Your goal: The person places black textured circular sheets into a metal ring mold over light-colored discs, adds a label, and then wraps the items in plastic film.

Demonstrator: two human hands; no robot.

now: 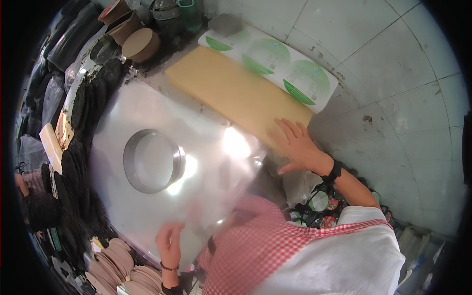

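Observation:
My right hand (299,144) lies with spread fingers at the near right end of a thick stack of yellow paper (236,96). No object shows in its grip. My left hand (169,241), fingers loosely curled, is over the near edge of a shiny metal work surface (155,99). Whether those fingers pinch anything thin cannot be made out. A short, wide metal ring (129,169) rests on the metal surface, apart from both hands. Behind the yellow stack lies a white sheet (333,88) printed with round green labels that bear writing.
Stacked dark, rough-edged discs (79,177) line the left side. Brown cardboard discs (116,254) stand at bottom left, round brown boxes (142,44) at the back. A tiled wall (398,81) bounds the right. Round-labelled packs (319,201) lie below my right wrist. Another person's arm (21,184) shows far left.

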